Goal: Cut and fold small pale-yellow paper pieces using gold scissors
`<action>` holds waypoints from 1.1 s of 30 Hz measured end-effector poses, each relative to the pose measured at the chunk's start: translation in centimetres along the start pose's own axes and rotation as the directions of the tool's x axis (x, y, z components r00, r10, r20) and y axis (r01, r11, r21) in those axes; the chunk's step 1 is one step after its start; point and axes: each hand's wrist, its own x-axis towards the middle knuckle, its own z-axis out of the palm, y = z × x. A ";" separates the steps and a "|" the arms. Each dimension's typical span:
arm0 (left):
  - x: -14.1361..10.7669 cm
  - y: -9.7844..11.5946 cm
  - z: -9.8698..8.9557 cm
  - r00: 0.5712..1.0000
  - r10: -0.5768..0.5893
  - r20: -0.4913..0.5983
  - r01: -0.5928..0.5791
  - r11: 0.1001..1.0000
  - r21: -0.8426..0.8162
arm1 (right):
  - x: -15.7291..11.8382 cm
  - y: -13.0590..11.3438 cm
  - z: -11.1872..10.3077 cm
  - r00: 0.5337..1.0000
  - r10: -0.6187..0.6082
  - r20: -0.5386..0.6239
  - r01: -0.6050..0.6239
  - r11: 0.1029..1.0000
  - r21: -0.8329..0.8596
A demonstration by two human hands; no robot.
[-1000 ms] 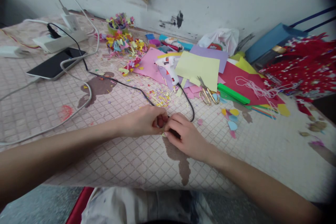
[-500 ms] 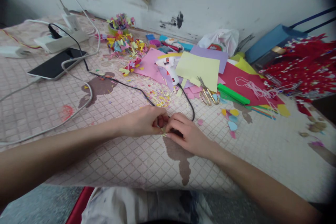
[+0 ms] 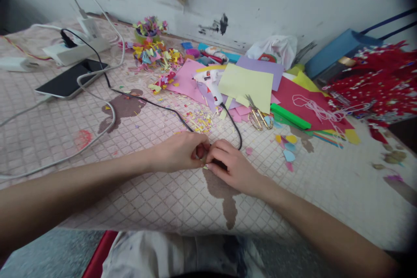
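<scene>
Over the front of the table, my left hand [image 3: 184, 151] and my right hand [image 3: 230, 164] meet with bent, pinched fingers. A tiny pale yellow-green paper piece [image 3: 205, 167] shows between the fingertips of both hands; its full shape is hidden. Behind the hands, the white glue gun [image 3: 212, 86] lies on coloured sheets, its black cord curving down behind the fingers. Gold-handled scissors [image 3: 259, 115] rest to the right of it, partly on the pale yellow sheet [image 3: 247, 83]. Small paper scraps [image 3: 200, 120] are scattered just beyond my left hand.
At the back left are a tablet [image 3: 71, 79], a power strip [image 3: 76, 47] and loose cables. A heap of cut paper [image 3: 156, 55] lies by a full cup [image 3: 146, 34]. Farther right are a green strip [image 3: 289, 116], petal-shaped pieces [image 3: 288, 155], pink string [image 3: 321, 110] and red decorations [image 3: 384, 78].
My left fingertips have shifted very slightly, and less of the pale paper piece shows between the hands. Otherwise the scene looks the same.
</scene>
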 end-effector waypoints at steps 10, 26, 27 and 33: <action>0.1 -0.4 -0.2 0.999 0.018 0.039 -0.016 0.998 -0.054 | 0.0 -0.5 0.4 0.996 0.077 -0.051 -0.078 0.997 -0.022; 0.2 -0.5 -0.5 0.995 0.013 0.095 -0.003 0.995 -0.102 | 0.0 -0.7 0.6 0.991 0.120 -0.064 -0.120 0.993 0.010; 0.2 -0.5 -0.4 0.996 0.009 0.089 0.000 0.995 -0.100 | 0.1 -0.7 0.6 0.989 0.128 -0.068 -0.127 0.992 0.023; 0.2 -0.5 -0.2 0.998 0.006 0.063 0.000 0.996 -0.087 | 0.3 -0.6 0.5 0.982 0.171 -0.078 -0.162 0.981 0.110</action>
